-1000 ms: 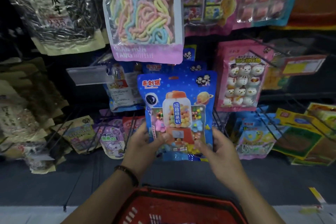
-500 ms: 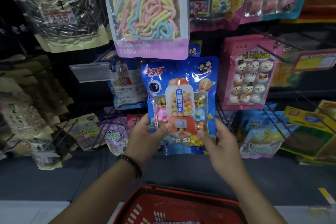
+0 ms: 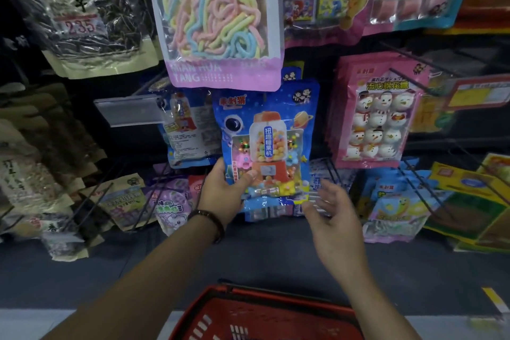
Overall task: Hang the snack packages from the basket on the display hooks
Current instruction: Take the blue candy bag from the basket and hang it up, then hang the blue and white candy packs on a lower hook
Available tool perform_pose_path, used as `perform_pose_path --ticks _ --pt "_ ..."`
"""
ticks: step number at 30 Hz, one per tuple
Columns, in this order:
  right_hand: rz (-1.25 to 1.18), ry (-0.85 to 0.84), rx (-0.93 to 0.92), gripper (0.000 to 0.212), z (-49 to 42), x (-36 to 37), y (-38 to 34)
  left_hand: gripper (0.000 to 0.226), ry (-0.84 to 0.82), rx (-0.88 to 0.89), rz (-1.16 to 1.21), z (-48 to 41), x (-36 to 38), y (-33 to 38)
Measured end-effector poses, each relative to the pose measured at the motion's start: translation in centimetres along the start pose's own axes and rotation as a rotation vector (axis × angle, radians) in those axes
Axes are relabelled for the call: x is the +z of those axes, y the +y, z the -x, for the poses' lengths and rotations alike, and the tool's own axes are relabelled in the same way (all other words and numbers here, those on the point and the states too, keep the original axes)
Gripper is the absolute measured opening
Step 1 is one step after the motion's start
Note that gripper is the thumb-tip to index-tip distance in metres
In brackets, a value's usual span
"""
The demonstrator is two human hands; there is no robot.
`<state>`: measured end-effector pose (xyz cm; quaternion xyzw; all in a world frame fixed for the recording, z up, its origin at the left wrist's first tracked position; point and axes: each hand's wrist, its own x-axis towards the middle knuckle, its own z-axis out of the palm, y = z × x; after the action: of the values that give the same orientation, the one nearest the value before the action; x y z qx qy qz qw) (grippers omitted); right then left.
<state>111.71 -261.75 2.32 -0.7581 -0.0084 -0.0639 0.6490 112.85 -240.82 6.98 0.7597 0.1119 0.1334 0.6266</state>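
Blue gumball-machine snack package [image 3: 266,143] hangs upright against the display, just below the pink rope-candy bag [image 3: 218,19] and beside the pink snowman marshmallow pack [image 3: 376,116]. Your left hand [image 3: 223,193] has its grip pinching the package's lower left edge, thumb on the front. Your right hand [image 3: 331,215] is off it, fingers spread, near the lower right corner. Below, the red basket [image 3: 265,317] sits between your forearms.
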Motion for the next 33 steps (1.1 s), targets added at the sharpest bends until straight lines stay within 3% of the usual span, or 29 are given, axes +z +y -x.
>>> perform_pose_path --ticks 6,9,17,19,24,29,31,33 --pt "0.036 -0.032 0.025 0.028 1.3 0.0 0.5 0.042 0.046 -0.001 -0.074 -1.7 0.0 0.4" --pt "0.085 -0.073 0.036 0.024 2.0 0.2 1.1 0.075 0.046 -0.06 -0.134 -1.6 -0.2 0.2" --pt "0.245 -0.18 0.117 0.019 4.8 -0.8 4.2 0.027 0.146 -0.204 -0.145 4.0 -0.4 -3.2" --pt "0.312 -0.214 0.167 0.015 5.9 -1.2 5.4 0.028 0.048 -0.212 -0.219 7.6 -0.9 -5.8" --pt "0.522 -0.381 0.312 0.005 8.6 -1.5 10.4 0.019 -0.398 -0.203 -0.557 15.0 -2.0 -12.6" --pt "0.736 -0.677 0.538 0.022 11.2 -1.6 16.0 0.011 -0.649 -0.248 -0.753 18.5 -2.8 -17.6" --pt "0.82 -0.742 0.616 0.034 12.3 -1.5 17.9 0.016 -0.793 -0.312 -0.843 18.8 -2.2 -18.1" --pt "0.862 -0.761 0.728 0.029 13.7 -1.0 19.6 0.02 -0.873 -0.32 -0.886 18.5 -1.4 -18.1"
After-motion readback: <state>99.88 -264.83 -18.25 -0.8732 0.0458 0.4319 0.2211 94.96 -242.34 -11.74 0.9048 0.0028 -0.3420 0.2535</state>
